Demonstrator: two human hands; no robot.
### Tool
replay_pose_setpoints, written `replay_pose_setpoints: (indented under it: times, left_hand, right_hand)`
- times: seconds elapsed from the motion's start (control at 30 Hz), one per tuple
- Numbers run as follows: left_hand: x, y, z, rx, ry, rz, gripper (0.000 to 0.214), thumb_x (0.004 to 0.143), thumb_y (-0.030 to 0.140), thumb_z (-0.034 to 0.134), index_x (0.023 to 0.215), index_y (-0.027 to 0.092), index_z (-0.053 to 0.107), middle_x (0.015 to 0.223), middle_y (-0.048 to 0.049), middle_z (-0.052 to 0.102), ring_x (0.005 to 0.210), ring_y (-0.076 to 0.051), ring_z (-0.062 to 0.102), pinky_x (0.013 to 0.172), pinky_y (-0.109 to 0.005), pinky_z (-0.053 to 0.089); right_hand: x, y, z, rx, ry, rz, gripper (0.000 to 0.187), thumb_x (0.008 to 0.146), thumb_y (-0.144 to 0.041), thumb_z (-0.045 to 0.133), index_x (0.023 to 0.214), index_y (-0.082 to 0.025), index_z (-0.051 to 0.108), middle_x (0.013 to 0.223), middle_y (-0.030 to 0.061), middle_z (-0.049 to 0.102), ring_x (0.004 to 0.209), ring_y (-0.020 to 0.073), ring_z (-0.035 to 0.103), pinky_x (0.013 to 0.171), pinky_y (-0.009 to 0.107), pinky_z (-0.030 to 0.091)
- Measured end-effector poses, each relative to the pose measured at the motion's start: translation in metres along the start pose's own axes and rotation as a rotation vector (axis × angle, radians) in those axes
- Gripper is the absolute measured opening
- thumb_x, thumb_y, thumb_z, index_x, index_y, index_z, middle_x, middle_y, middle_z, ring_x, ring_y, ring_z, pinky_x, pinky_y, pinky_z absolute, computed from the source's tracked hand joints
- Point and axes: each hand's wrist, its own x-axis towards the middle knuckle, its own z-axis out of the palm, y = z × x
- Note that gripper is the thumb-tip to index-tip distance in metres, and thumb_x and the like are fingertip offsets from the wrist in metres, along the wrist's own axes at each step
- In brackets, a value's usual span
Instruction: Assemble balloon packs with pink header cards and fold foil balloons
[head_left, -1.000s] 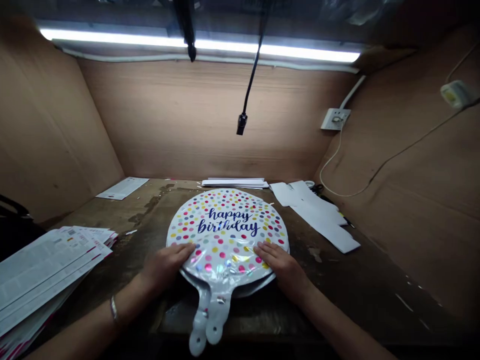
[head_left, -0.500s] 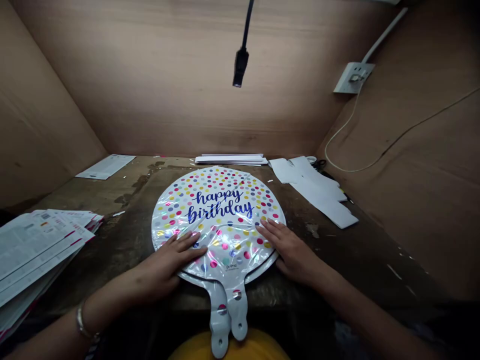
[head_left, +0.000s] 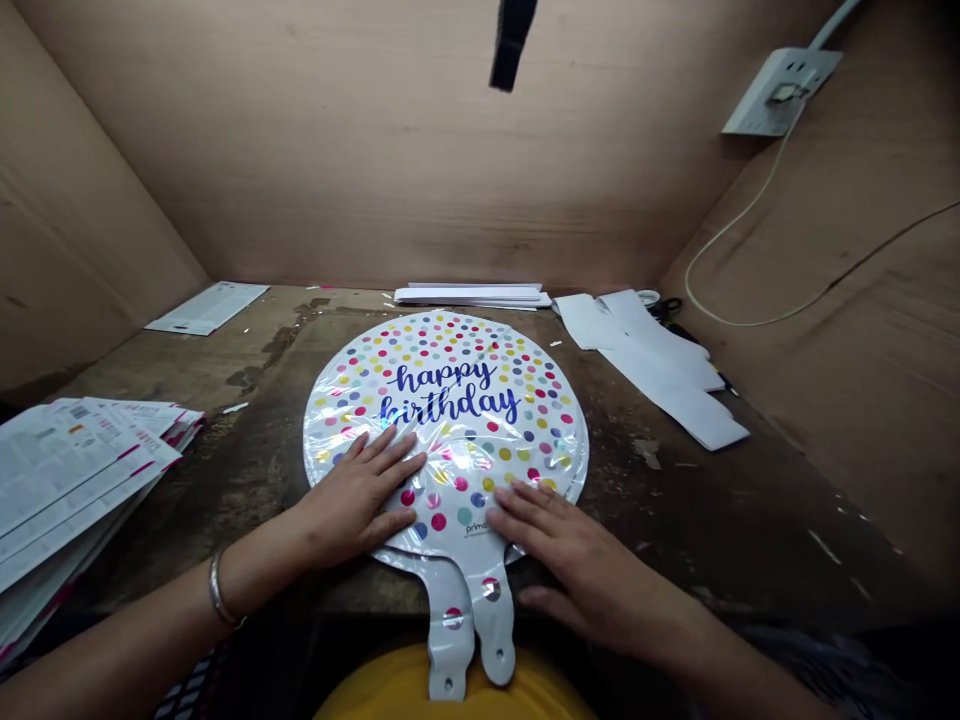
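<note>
A round foil balloon (head_left: 450, 400) printed "happy birthday" with coloured dots lies flat on the dark worn wooden table (head_left: 645, 520), wrapped in shiny clear film. Its two white tail tabs (head_left: 472, 630) hang over the near table edge. My left hand (head_left: 352, 495) presses flat on the balloon's lower left, fingers spread. My right hand (head_left: 577, 565) lies palm down with its fingertips on the lower middle, next to the neck. Neither hand grips anything.
A stack of printed sheets (head_left: 75, 480) sits at the left. A white sheet (head_left: 208, 308) and a white paper stack (head_left: 471, 295) lie at the back. White paper pieces (head_left: 649, 365) and scissors (head_left: 666, 308) are back right. Something yellow (head_left: 457, 690) shows below the table edge.
My right hand has slid from the balloon's right side down towards its neck. My left hand has moved slightly inward. The view has tilted down, so the scene sits higher.
</note>
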Motion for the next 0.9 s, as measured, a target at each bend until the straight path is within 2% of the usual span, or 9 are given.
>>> replay_pose_setpoints:
  times: [0.1,0.2,0.37,0.43,0.53,0.63,0.7,0.8,0.9]
  left_hand:
    - [-0.002,0.015,-0.004,-0.081,-0.017,0.137,0.070,0.079,0.056,0.057,0.139,0.026,0.036,0.142,-0.0100,0.041,0.132,-0.031,0.033,0.105,-0.053,0.031]
    - [-0.005,0.028,0.000,-0.102,0.021,0.215,0.047,0.086,0.042,0.054,0.129,0.022,0.050,0.129,-0.0105,0.055,0.118,-0.027,0.050,0.095,-0.043,0.046]
    - [-0.010,0.039,0.005,-0.043,0.097,0.292,0.029,0.092,0.022,0.045,0.119,0.017,0.056,0.118,-0.0109,0.062,0.106,-0.024,0.058,0.090,-0.040,0.049]
    - [-0.009,0.044,0.002,-0.074,0.067,0.262,0.025,0.090,0.015,0.043,0.108,0.017,0.060,0.106,-0.0089,0.066,0.093,-0.020,0.062,0.079,-0.033,0.051]
    - [-0.004,0.048,-0.006,-0.178,0.016,0.123,0.017,0.087,0.014,0.046,0.086,0.017,0.062,0.082,-0.0044,0.064,0.073,-0.016,0.058,0.062,-0.025,0.046]
    - [0.006,0.043,-0.012,-0.445,0.016,-0.068,0.008,0.080,0.017,0.058,0.072,0.017,0.059,0.072,0.0001,0.060,0.067,-0.013,0.054,0.060,-0.022,0.041]
    - [0.012,0.036,-0.015,-0.636,-0.023,-0.196,0.012,0.075,0.021,0.065,0.068,0.016,0.056,0.069,0.0025,0.059,0.065,-0.011,0.052,0.059,-0.021,0.040]
    - [0.017,0.030,-0.016,-0.726,-0.087,-0.267,0.011,0.077,0.025,0.062,0.073,0.017,0.057,0.068,0.0037,0.057,0.063,-0.011,0.050,0.057,-0.020,0.039]
    - [0.017,0.038,-0.014,-0.514,-0.048,-0.123,0.016,0.083,0.021,0.054,0.097,0.022,0.061,0.080,0.0008,0.060,0.072,-0.014,0.054,0.063,-0.023,0.040]
  right_hand:
    - [0.006,-0.007,0.008,0.014,0.040,0.009,0.054,0.087,-0.029,0.059,0.137,-0.025,0.041,0.143,0.0043,0.039,0.132,0.0234,0.033,0.110,0.046,0.029]
    - [0.011,-0.011,0.017,0.026,0.119,0.067,0.051,0.085,-0.019,0.059,0.134,-0.023,0.045,0.141,0.0052,0.042,0.130,0.0227,0.037,0.110,0.045,0.030]
    - [0.017,-0.022,0.019,0.108,0.214,0.102,0.042,0.083,-0.014,0.054,0.125,-0.022,0.055,0.131,0.0073,0.053,0.123,0.0244,0.045,0.106,0.047,0.035]
    - [0.018,-0.026,0.016,0.162,0.216,0.116,0.038,0.084,-0.014,0.054,0.121,-0.022,0.059,0.128,0.0073,0.056,0.121,0.0236,0.048,0.105,0.046,0.037]
    - [0.015,-0.031,0.012,0.223,0.175,0.128,0.039,0.082,-0.013,0.055,0.119,-0.023,0.060,0.129,0.0055,0.055,0.121,0.0222,0.048,0.105,0.043,0.038]
    - [0.010,-0.033,0.010,0.257,0.192,0.127,0.040,0.084,-0.016,0.055,0.122,-0.025,0.056,0.129,0.0048,0.055,0.121,0.0214,0.048,0.104,0.041,0.040]
    - [0.007,-0.033,0.009,0.260,0.268,0.138,0.041,0.085,-0.020,0.055,0.127,-0.024,0.052,0.130,0.0064,0.054,0.121,0.0224,0.048,0.102,0.041,0.042]
    - [0.006,-0.033,0.009,0.224,0.424,0.176,0.035,0.086,-0.023,0.055,0.121,-0.024,0.055,0.127,0.0087,0.054,0.119,0.0247,0.048,0.099,0.042,0.044]
    - [0.009,-0.035,0.012,0.196,0.471,0.194,0.020,0.085,-0.020,0.055,0.102,-0.024,0.063,0.115,0.0088,0.056,0.111,0.0252,0.051,0.092,0.042,0.047]
